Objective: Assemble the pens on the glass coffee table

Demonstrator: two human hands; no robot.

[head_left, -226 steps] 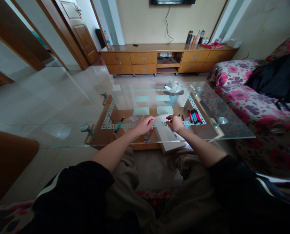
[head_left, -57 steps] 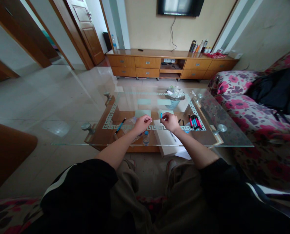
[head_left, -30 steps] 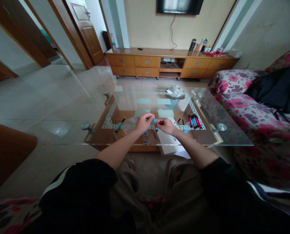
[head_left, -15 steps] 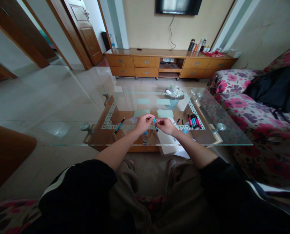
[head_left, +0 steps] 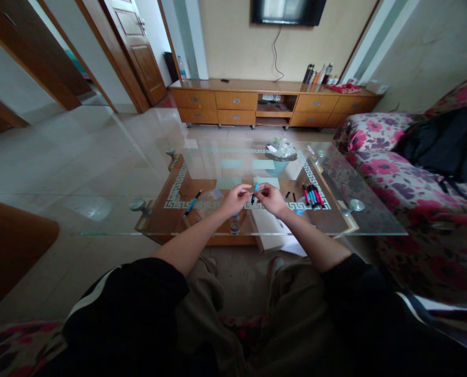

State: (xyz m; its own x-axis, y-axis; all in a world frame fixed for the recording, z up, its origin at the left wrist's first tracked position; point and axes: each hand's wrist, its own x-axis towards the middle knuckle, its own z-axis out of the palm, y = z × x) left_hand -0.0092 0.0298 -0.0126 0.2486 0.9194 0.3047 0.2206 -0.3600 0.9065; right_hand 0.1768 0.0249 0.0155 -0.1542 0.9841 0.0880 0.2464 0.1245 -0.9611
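A short blue and black pen (head_left: 253, 198) stands nearly upright above the glass table, its blue end up. My right hand (head_left: 270, 200) pinches it between thumb and fingertips. Just left of the pen, my left hand (head_left: 235, 200) has its fingers bent and slightly apart; I see nothing in them. Whether its fingertips touch the pen is too small to tell. Another blue and black pen (head_left: 193, 203) lies to the left on the table. A group of pink, blue and black pens (head_left: 314, 196) lies to the right, with small black pieces (head_left: 291, 196) beside them.
The glass tabletop (head_left: 359, 222) has a patterned border. Below the glass are a white box (head_left: 270, 241) and a small bottle (head_left: 234, 225). A filled wastebasket (head_left: 279, 166) stands beyond, before a wooden cabinet (head_left: 236, 99). A flowered sofa (head_left: 390, 167) is at right.
The pen has tilted more upright and moved slightly right and up, held in my right hand. My left fingers have come off its blue end and loosened.
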